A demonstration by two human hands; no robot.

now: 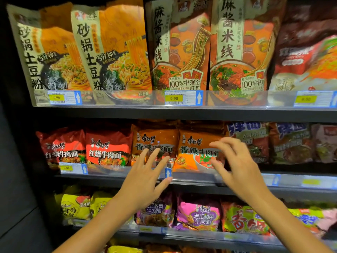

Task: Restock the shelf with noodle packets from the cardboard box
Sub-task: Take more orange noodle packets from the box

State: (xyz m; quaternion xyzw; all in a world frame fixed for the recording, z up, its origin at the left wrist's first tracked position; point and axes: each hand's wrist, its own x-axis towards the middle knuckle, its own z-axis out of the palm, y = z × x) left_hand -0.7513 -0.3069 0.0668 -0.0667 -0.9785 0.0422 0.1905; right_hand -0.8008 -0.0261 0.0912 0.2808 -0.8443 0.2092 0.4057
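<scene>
A: Where the middle shelf (182,181) carries its row, what sits at the centre?

B: Two orange noodle packets (198,148), side by side and touching, glossy, with white lettering and a bowl picture low on the front. They stand upright behind the shelf's clear front rail.

A: The hands?

B: The left hand (144,177) is in front of the left orange packet, fingers spread and straight, tips at the packet face; the grip is apart, holding nothing. The right hand (237,165) is in front of the right orange packet, fingers loosely bent and separated, thumb low near the rail. Contact cannot be confirmed; it clasps nothing.

A: Neighbours?

B: Left of the orange pair, red packets (107,150). Below that shelf, purple packets (198,214). Above it, tall pouches (182,50) with yellow price tags (174,98) reading 9.90.
</scene>
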